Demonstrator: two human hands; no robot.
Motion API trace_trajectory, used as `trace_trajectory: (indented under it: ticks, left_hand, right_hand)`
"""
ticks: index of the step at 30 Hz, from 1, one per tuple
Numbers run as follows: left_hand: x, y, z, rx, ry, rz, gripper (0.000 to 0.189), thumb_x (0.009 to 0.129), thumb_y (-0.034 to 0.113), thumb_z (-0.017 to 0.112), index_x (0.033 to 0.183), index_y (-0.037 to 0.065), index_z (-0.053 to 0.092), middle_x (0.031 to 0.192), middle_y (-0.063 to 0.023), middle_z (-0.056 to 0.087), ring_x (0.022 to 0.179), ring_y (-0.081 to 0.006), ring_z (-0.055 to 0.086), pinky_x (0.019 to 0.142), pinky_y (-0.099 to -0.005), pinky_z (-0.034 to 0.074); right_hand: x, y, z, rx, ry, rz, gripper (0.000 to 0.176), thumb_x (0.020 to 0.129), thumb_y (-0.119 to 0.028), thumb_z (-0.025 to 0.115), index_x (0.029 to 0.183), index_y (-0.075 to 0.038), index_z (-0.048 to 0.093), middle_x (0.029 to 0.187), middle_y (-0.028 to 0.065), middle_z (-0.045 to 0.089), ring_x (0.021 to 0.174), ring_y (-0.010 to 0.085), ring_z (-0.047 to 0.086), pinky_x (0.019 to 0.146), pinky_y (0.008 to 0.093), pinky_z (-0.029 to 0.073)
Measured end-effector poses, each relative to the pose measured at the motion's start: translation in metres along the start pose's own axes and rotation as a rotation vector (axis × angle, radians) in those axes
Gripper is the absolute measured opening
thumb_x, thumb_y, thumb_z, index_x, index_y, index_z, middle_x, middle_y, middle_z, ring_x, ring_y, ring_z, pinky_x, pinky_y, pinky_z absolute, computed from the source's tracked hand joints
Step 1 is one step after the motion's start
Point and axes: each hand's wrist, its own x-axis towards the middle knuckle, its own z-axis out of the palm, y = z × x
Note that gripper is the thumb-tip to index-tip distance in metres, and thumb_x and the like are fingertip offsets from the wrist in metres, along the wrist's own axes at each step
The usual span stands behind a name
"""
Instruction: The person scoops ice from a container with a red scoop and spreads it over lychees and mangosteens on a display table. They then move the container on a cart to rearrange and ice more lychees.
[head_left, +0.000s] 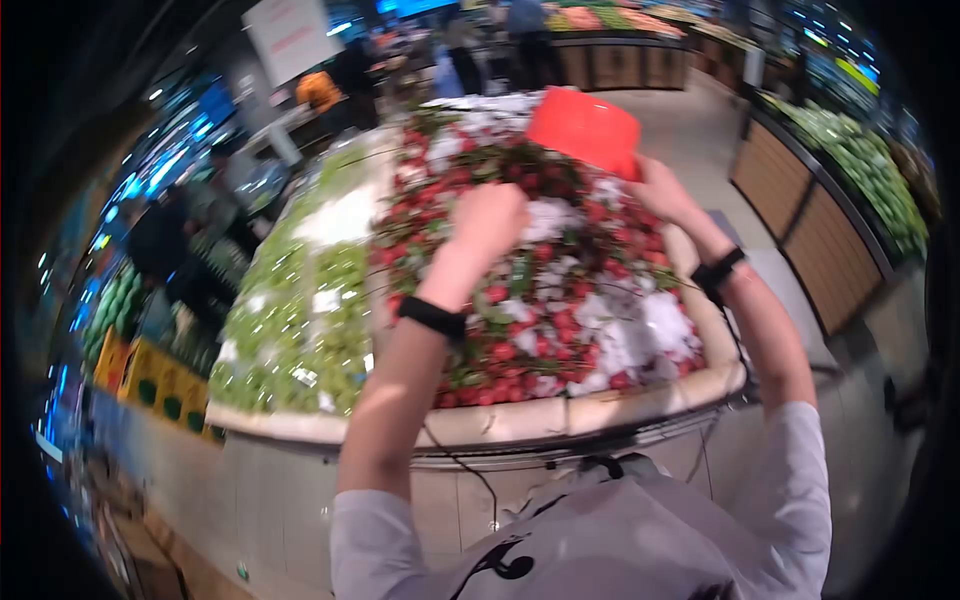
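Observation:
A bed of red lychees [505, 385] with leafy twigs lies among white ice [610, 325] in the display in front of me. Over the middle of this fruit my left hand [490, 222] is closed into a fist; what is inside it, if anything, is hidden. Dark leafy stems [535, 170] lie just beyond its knuckles. My right hand [655, 188] grips a bright red plastic scoop [585, 128] by its near right end, held tilted above the far right part of the lychees. Motion blurs both hands slightly.
Glossy clear packs of green grapes [300, 320] fill the left half of the display. A pale padded rim [560, 418] runs along its front. At the right stands a wood-sided stand of green vegetables [850, 165]. Several people and a white sign [287, 38] are behind.

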Motion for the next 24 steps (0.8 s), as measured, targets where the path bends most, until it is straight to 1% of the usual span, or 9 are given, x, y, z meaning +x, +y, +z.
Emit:
trace_trajectory:
  ticks: [3, 5, 7, 10, 13, 15, 17, 20, 24]
  left_hand:
    - [0.011, -0.007, 0.039, 0.273, 0.69, 0.268, 0.023, 0.066, 0.026, 0.07, 0.081, 0.009, 0.067, 0.073, -0.0095, 0.062, 0.085, -0.029, 0.056, 0.088, -0.0391, 0.041]
    - [0.005, 0.008, 0.022, 0.235, 0.371, 0.21, 0.024, 0.071, 0.027, 0.066, 0.086, 0.008, 0.066, 0.092, -0.0134, 0.061, 0.103, -0.0267, 0.05, 0.1, -0.0427, 0.028]
    - [0.019, 0.027, 0.007, 0.09, -0.06, -0.063, 0.032, 0.075, 0.033, 0.063, 0.089, 0.004, 0.063, 0.089, -0.0172, 0.061, 0.08, -0.0315, 0.06, 0.071, -0.0459, 0.049]
    - [0.023, 0.036, 0.025, 0.051, 0.189, 0.05, 0.025, 0.073, 0.029, 0.063, 0.075, 0.004, 0.064, 0.089, -0.0166, 0.059, 0.066, -0.034, 0.061, 0.053, -0.0466, 0.049]
    - [0.031, 0.043, 0.035, 0.151, 0.26, 0.116, 0.021, 0.07, 0.021, 0.064, 0.082, 0.004, 0.063, 0.09, -0.0134, 0.056, 0.079, -0.0319, 0.059, 0.063, -0.0448, 0.048]
    - [0.04, 0.041, 0.04, 0.268, 0.381, 0.282, 0.045, 0.066, 0.015, 0.066, 0.108, 0.008, 0.053, 0.095, -0.0095, 0.05, 0.092, -0.0289, 0.052, 0.075, -0.0407, 0.043]
    - [0.042, 0.043, 0.04, 0.229, 0.405, 0.299, 0.044, 0.063, 0.012, 0.065, 0.105, 0.007, 0.053, 0.094, -0.0078, 0.05, 0.097, -0.0262, 0.046, 0.082, -0.0389, 0.039]
    - [0.036, 0.057, 0.031, -0.003, 0.575, 0.399, 0.02, 0.068, 0.016, 0.064, 0.059, 0.006, 0.05, 0.082, -0.0075, 0.053, 0.089, -0.026, 0.05, 0.077, -0.0392, 0.04]
    - [0.019, 0.106, 0.002, -0.203, 0.47, 0.527, 0.032, 0.076, 0.028, 0.061, 0.057, 0.007, 0.047, 0.051, -0.009, 0.05, 0.056, -0.0292, 0.054, 0.055, -0.0405, 0.044]
  right_hand:
    - [0.002, -0.013, -0.013, -0.111, 0.005, 0.166, 0.04, 0.072, -0.023, 0.065, 0.102, 0.002, 0.053, 0.094, 0.0252, 0.06, 0.093, 0.0387, 0.057, 0.08, 0.0428, 0.045]
    - [0.001, -0.013, -0.019, -0.167, 0.02, 0.149, 0.042, 0.072, -0.025, 0.066, 0.099, 0.004, 0.053, 0.093, 0.0263, 0.06, 0.092, 0.0386, 0.058, 0.08, 0.043, 0.045]
    - [0.002, -0.009, -0.021, -0.186, -0.005, 0.191, 0.039, 0.073, -0.024, 0.064, 0.097, 0.004, 0.052, 0.091, 0.0264, 0.06, 0.09, 0.0388, 0.058, 0.079, 0.0435, 0.046]
    - [-0.004, -0.022, -0.03, -0.19, -0.023, 0.304, 0.029, 0.072, -0.018, 0.058, 0.092, 0.003, 0.059, 0.093, 0.0243, 0.061, 0.092, 0.0367, 0.058, 0.079, 0.0423, 0.047]
    - [-0.003, -0.015, -0.022, -0.327, 0.036, 0.254, 0.028, 0.073, -0.017, 0.055, 0.092, 0.003, 0.059, 0.091, 0.025, 0.061, 0.089, 0.0369, 0.059, 0.078, 0.0429, 0.047]
    - [-0.005, -0.015, -0.023, -0.35, 0.022, 0.204, 0.031, 0.072, -0.012, 0.052, 0.096, 0.007, 0.05, 0.089, 0.0278, 0.06, 0.088, 0.0396, 0.059, 0.077, 0.0443, 0.048]
    - [-0.009, -0.023, -0.027, -0.29, -0.076, 0.259, 0.031, 0.072, -0.012, 0.052, 0.096, 0.007, 0.05, 0.09, 0.0277, 0.06, 0.088, 0.0394, 0.059, 0.077, 0.0442, 0.048]
    - [-0.009, -0.024, -0.026, -0.327, -0.089, 0.261, 0.031, 0.072, -0.012, 0.051, 0.096, 0.006, 0.051, 0.091, 0.0268, 0.06, 0.088, 0.0389, 0.059, 0.076, 0.044, 0.048]
    - [-0.008, -0.028, -0.025, -0.341, -0.1, 0.245, 0.03, 0.071, -0.013, 0.052, 0.095, 0.005, 0.054, 0.091, 0.0259, 0.061, 0.087, 0.0375, 0.06, 0.075, 0.0424, 0.049]
